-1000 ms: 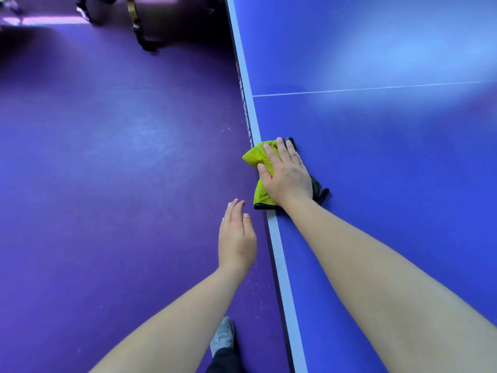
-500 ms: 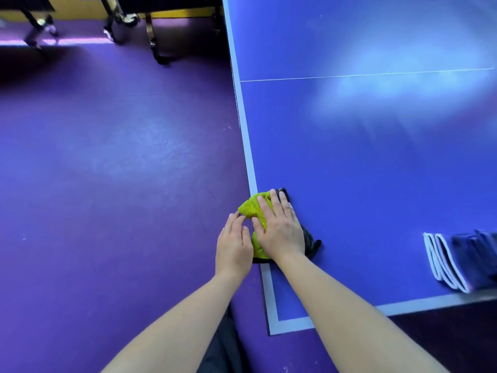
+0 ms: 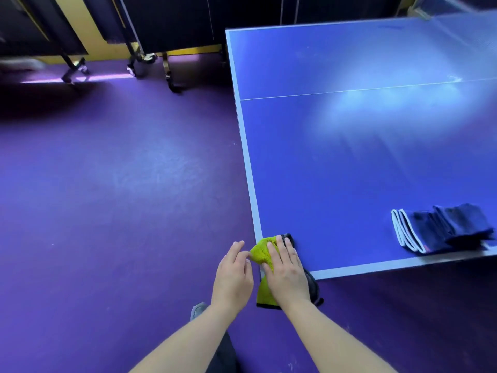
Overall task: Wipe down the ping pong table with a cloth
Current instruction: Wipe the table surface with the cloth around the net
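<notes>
The right hand (image 3: pixel 286 273) lay flat with straight fingers, gripping nothing, and pressed the yellow-green cloth (image 3: pixel 260 251) onto the near left corner of the ping pong table (image 3: pixel 349 184). Part of the cloth drooped over the edge. The left hand (image 3: pixel 232 277), loosely spread, touched the cloth with its fingertips. Folded dark blue fabric (image 3: pixel 443 228) sat well apart.

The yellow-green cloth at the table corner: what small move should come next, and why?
Probably the left hand should lift the hanging part of the cloth back onto the table. The right hand presses the cloth flat at the near-left corner, part of it hangs past the near edge, and the left hand already touches its side from off the table.
</notes>
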Motion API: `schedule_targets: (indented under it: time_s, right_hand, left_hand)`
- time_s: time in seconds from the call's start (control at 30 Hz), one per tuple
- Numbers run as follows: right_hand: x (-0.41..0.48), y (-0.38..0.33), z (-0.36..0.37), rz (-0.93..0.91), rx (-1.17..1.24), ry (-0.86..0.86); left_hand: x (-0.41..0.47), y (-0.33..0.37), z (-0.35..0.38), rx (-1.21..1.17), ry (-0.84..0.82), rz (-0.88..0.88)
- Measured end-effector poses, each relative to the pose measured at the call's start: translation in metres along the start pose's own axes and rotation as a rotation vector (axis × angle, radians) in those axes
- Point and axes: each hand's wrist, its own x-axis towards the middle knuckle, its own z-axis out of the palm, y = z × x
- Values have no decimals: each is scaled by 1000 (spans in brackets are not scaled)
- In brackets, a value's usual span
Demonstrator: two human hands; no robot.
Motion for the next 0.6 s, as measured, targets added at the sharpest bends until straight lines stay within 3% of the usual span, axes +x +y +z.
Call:
schedule_targets:
  time_s: [0.13, 0.27, 0.6]
  right_hand:
    - [-16, -3, -6, -26, 21, -62]
    - [-27, -8, -28, 60, 65, -190]
    - [8, -63, -124, 179, 191, -54]
  left_hand:
    - [-5, 18, -20, 110, -67, 59]
    - [6, 36, -51, 317, -213, 207]
    - [57, 81, -158, 420, -200, 348]
